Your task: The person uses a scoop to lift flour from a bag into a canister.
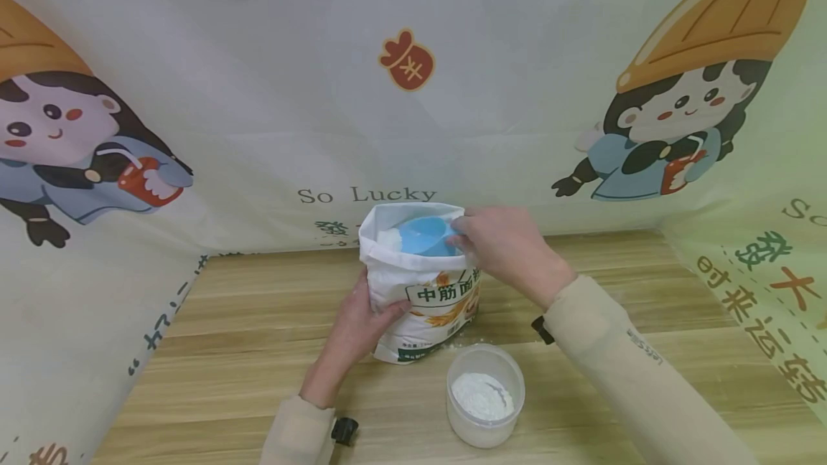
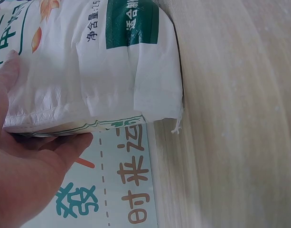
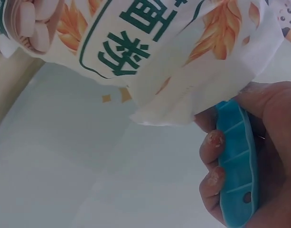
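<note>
Plainly, from the head, we see the flour bag (image 1: 423, 314) standing on the wooden table (image 1: 258, 329), the left hand (image 1: 368, 318) clasping its side, the right hand (image 1: 500, 246) holding a blue scoop (image 1: 423, 234) in the bag's mouth, and nearby a tub (image 1: 483, 433) of white powder (image 1: 479, 397). At the left wrist, we find the thumb (image 2: 6, 71) pressed on the bag's front, fingers (image 2: 71, 146) behind it. At the right wrist, we see powder-dusted fingers (image 3: 212, 145) clamped round the scoop's handle (image 3: 238, 171).
</note>
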